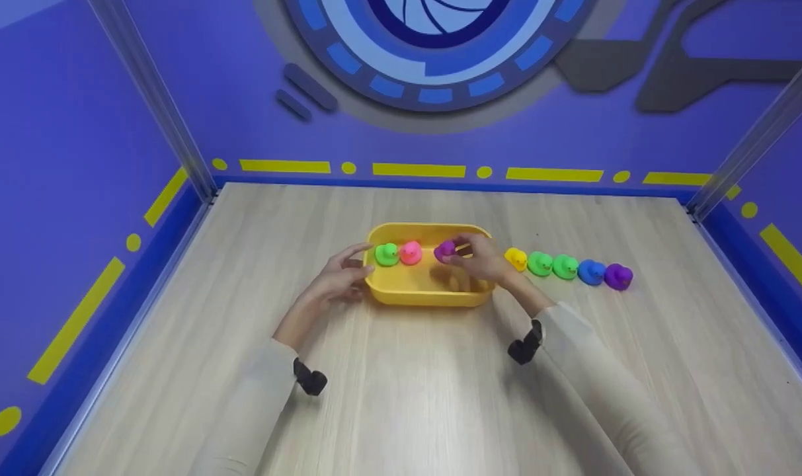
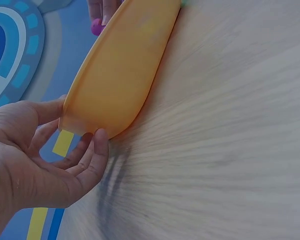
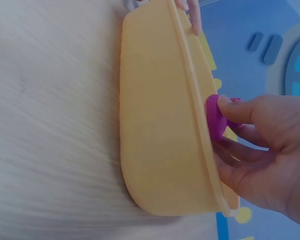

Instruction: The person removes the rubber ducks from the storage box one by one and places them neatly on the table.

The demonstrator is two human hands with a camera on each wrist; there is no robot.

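Purple duck (image 1: 444, 251) pinched at about rim height inside the yellow tray (image 1: 430, 299).
The right hand (image 1: 481, 258) pinches the duck between thumb and fingers, near the tray's far edge, right of the pink duck (image 1: 410, 253) and green duck (image 1: 386, 254). The left hand (image 1: 338, 276) holds the tray's left end, fingers bent against the outer wall. The tray lies between the left and right edges of the bench (image 1: 407, 396); a row of ducks (image 1: 565, 267) runs from its right end toward the bench's right edge. The step in hand looks like setting the duck down, which calls for lowering it straight, clear of its pink neighbour, then loosening the pinch. The duck looks smooth, rounded and plain purple, partly hidden by fingers.
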